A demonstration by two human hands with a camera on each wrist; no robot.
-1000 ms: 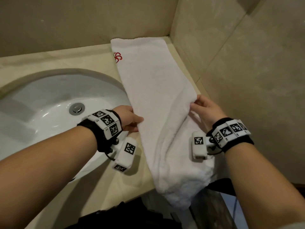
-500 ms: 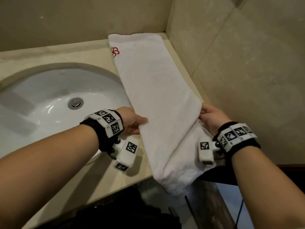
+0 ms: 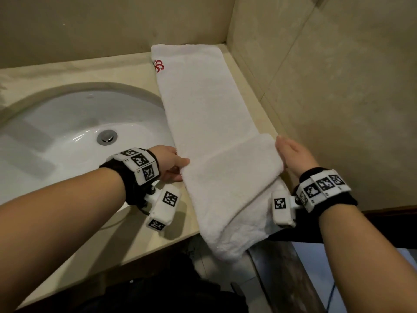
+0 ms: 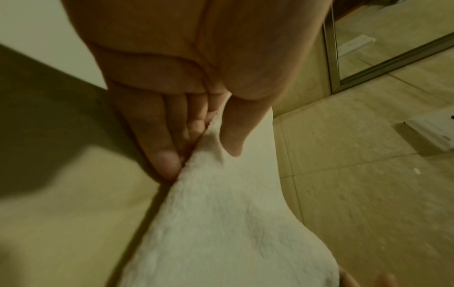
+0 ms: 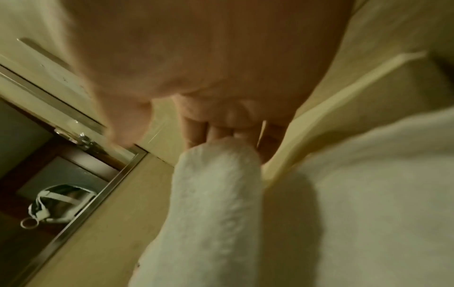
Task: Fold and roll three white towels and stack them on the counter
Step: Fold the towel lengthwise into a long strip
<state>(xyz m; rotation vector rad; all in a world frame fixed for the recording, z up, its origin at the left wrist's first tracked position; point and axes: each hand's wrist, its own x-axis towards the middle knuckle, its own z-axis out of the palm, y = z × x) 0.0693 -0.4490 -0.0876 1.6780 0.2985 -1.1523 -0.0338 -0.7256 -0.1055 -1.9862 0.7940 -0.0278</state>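
Note:
A long white towel (image 3: 209,123), folded into a narrow strip with a red emblem (image 3: 159,66) at its far corner, lies on the beige counter (image 3: 94,71) to the right of the sink. Its near part is doubled over into a thick fold (image 3: 230,177), and the lowest bit hangs past the counter's front edge. My left hand (image 3: 182,168) pinches the fold's left edge, thumb on top and fingers (image 4: 167,159) beneath the towel (image 4: 233,223). My right hand (image 3: 282,152) grips the fold's right corner, fingers (image 5: 196,134) curled on the towel (image 5: 216,203).
A white oval sink (image 3: 67,141) with a metal drain (image 3: 107,136) lies left of the towel. Tiled walls (image 3: 327,86) close in the counter at the back and right. The counter's front edge (image 3: 126,256) runs just below my wrists, with dark space under it.
Both hands have carried the towel's near portion up and away from me, laying a fold over the strip. Less towel hangs over the front edge than a second ago.

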